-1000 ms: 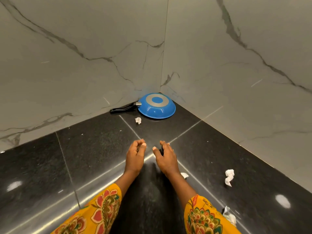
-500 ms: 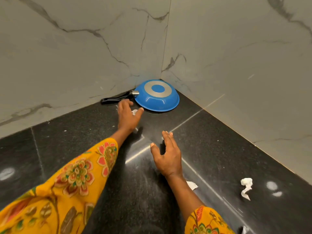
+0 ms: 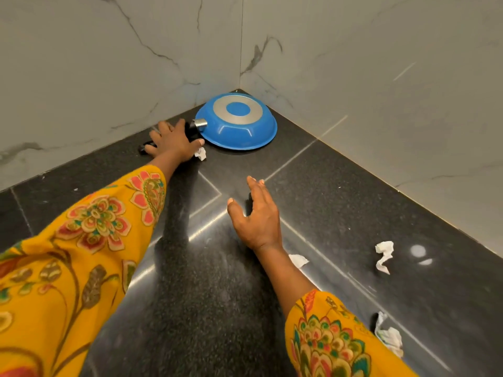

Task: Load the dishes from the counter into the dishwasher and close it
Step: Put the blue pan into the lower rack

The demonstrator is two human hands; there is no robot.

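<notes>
Left hand (image 3: 174, 142) over black handle (image 3: 144, 146) of inverted blue frying pan (image 3: 236, 123); grasp state indeterminate. Right hand (image 3: 254, 213) released. Risk: incomplete grasp, pan tips, scrapes counter (image 3: 326, 186).

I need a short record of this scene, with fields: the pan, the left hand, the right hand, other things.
pan: blue pan, upside down in the counter corner
left hand: left hand over the pan's black handle, fingers spread; grip not clear
right hand: right hand open, holding nothing
other things: crumpled paper scraps on the counter
</notes>
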